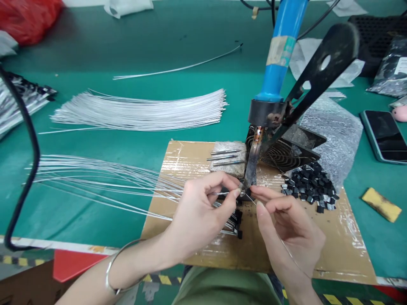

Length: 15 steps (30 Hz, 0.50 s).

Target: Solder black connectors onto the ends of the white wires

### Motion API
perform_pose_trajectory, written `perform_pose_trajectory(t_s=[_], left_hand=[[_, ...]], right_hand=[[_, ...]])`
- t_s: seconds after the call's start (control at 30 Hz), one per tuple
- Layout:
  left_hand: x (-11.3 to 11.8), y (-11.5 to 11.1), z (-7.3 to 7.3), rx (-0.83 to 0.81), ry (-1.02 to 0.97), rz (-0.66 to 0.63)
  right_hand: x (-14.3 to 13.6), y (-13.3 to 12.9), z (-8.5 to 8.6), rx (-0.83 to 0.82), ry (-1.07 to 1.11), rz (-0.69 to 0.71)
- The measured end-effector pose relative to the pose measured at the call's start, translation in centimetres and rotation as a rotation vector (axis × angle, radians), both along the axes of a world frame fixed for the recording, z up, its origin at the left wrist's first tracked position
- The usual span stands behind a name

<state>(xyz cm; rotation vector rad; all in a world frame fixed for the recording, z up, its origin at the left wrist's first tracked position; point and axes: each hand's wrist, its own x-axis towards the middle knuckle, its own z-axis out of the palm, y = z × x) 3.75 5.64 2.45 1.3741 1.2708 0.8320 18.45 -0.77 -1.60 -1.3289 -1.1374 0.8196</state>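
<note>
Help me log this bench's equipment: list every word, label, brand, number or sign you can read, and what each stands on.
No text can be read.
Blue cylindrical soldering-iron handle: worn cream-and-teal tape, its marks too blurred to read.
Clear plastic bag at right: white rectangular label, any print too small to read.

Plain green tabletop (pixel 92 46), red bag (pixel 30 19) at ten o'clock, white wires (pixel 95 166) at nine, blue soldering-iron handle (pixel 288 25) at one, yellow, dark-smudged sponge (pixel 380 204) between three and four, tan cardboard (pixel 248 252) at five
</note>
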Motion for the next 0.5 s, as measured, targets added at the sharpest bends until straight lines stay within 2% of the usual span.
perform_pose_trajectory(t_s=[0.5], left_hand=[[0.02,-0.1,-0.05,0.03,-0.004,0.002]], right_hand=[[-0.18,-0.08,0.13,0.005,-0.001,-0.007]])
